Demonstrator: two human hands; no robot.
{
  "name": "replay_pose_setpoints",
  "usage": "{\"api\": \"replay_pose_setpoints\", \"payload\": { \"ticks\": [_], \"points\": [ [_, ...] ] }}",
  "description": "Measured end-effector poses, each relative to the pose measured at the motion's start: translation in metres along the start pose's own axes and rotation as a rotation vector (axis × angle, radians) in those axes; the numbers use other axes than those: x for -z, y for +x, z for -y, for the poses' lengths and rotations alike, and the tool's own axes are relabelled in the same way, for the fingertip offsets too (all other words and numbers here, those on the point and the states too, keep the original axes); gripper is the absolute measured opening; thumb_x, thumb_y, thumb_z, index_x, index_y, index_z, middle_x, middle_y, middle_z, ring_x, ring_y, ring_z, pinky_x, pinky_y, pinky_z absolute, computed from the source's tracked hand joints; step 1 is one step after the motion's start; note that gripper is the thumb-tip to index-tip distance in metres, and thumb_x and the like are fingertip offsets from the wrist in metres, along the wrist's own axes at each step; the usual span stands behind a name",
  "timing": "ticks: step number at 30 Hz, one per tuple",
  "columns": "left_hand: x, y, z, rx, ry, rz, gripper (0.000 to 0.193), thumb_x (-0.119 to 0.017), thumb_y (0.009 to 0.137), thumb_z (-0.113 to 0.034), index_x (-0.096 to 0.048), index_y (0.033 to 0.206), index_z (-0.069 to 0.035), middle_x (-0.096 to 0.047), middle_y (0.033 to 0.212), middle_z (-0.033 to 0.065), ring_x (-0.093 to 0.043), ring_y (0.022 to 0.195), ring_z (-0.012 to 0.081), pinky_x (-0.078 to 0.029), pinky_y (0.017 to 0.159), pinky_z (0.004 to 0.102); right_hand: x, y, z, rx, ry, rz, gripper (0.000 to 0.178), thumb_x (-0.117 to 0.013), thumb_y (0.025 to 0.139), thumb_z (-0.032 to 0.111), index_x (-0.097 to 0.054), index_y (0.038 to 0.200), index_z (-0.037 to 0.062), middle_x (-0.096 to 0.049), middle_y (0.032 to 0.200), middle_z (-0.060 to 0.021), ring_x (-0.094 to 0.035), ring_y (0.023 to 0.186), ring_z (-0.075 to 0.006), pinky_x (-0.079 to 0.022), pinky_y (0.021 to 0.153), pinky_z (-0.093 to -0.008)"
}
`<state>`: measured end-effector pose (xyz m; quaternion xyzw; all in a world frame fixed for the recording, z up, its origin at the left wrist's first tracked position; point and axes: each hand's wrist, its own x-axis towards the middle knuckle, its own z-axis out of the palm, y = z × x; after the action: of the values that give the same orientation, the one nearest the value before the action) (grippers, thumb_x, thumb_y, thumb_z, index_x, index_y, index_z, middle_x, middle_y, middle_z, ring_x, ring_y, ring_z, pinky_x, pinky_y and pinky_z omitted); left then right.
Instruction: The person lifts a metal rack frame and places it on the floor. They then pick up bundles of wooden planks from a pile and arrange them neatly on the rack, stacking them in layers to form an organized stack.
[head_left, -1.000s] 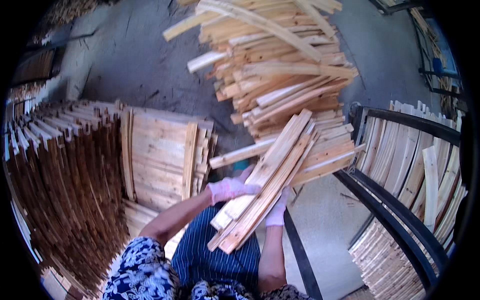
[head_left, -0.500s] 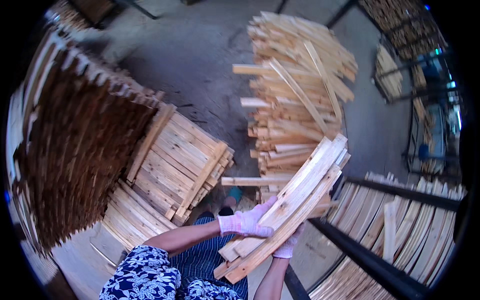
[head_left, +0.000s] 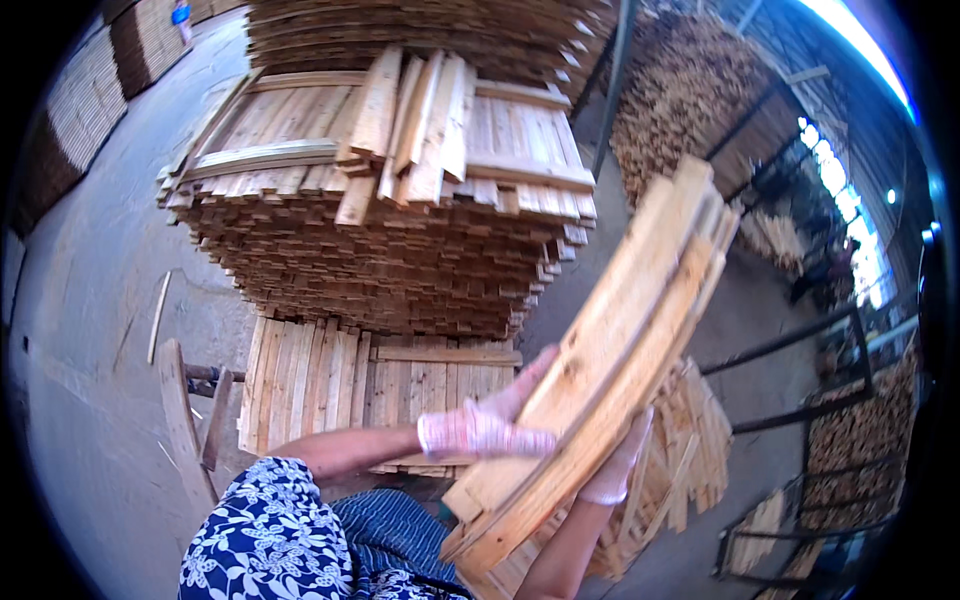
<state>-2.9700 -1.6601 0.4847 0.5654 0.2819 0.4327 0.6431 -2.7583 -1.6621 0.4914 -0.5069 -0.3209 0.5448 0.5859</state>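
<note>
A bundle of several wooden planks (head_left: 610, 330) is carried tilted in front of me, its far end up and to the right. My left hand (head_left: 490, 428), in a pale pinkish knit glove, grips the bundle's left side near its lower end. On the right side my right hand (head_left: 622, 462), gloved alike, clasps the bundle; part of its fingers is hidden by the wood. Ahead stands a tall stack of planks (head_left: 370, 255). Across its top lies a loose group of planks (head_left: 415, 120) resting over cross battens (head_left: 265, 158).
A lower stack of boards (head_left: 310, 385) stands at the tall stack's foot. Loose planks (head_left: 690, 450) lie on the floor at right. Black metal rails (head_left: 800, 340) run along the right. A person (head_left: 181, 20) is far off at upper left; a leaning board (head_left: 183, 420) stands at lower left.
My view has swung left, from the loose plank pile and racks to the tall stack. Both hands keep their hold on the bundle, which came along.
</note>
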Motion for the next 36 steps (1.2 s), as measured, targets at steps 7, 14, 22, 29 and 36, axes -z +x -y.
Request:
{"api": "replay_pose_setpoints", "payload": {
  "ticks": [7,14,22,29,36],
  "points": [
    [0.152,0.069,-0.15,-0.154,0.026,-0.273,0.123,-0.072,0.082,-0.064,0.002,0.16,-0.003,-0.021,0.164,0.0236,-0.028,0.149,0.0383,-0.031,0.122,0.0448,-0.219,0.177,0.11,0.085,-0.277,0.606,0.091,-0.047,0.095,0.07,-0.036,0.154,0.0011,-0.049,0.148,-0.0192,-0.053,0.13,-0.0246,-0.046,0.106,-0.0357],
    [0.329,0.135,-0.153,0.436,1.345,-0.615,0.087,-0.034,0.098,-0.07,-0.018,0.162,-0.014,-0.017,0.167,0.0164,-0.014,0.155,0.0319,-0.015,0.126,0.0446,-0.29,0.23,0.045,0.514,-1.278,0.397,0.084,-0.049,0.094,0.067,-0.046,0.149,0.0039,-0.052,0.146,-0.0216,-0.044,0.139,-0.0321,-0.036,0.114,-0.0383],
    [0.21,0.102,-0.097,-0.72,1.512,-0.846,0.051,-0.069,0.092,-0.006,-0.05,0.139,0.0,-0.058,0.131,0.0169,-0.055,0.122,0.0316,-0.045,0.106,0.0419,-0.177,0.215,-0.023,0.766,-0.902,0.221,0.066,-0.063,0.094,0.049,-0.053,0.141,0.0032,-0.057,0.14,-0.0213,-0.053,0.129,-0.0373,-0.041,0.11,-0.0393],
    [-0.012,-0.025,0.194,0.488,0.454,0.156,0.048,-0.064,0.095,-0.022,-0.056,0.136,0.002,-0.063,0.128,0.0191,-0.061,0.12,0.0297,-0.047,0.105,0.037,0.149,0.029,-0.256,-0.223,-0.75,-0.157,0.064,-0.057,0.096,0.048,-0.055,0.139,0.0005,-0.058,0.139,-0.023,-0.054,0.13,-0.0342,-0.04,0.111,-0.0389],
    [-0.114,-0.11,0.394,0.713,0.627,0.99,0.054,-0.062,0.093,-0.031,-0.053,0.139,-0.005,-0.062,0.129,0.0221,-0.058,0.123,0.0373,-0.047,0.105,0.0413,0.364,-0.256,-0.384,-0.854,-0.011,-1.114,0.024,-0.056,0.095,0.039,-0.053,0.085,0.0168,-0.041,0.059,0.0007,-0.039,0.045,-0.0149,-0.031,0.043,-0.0325]
  ]
}}
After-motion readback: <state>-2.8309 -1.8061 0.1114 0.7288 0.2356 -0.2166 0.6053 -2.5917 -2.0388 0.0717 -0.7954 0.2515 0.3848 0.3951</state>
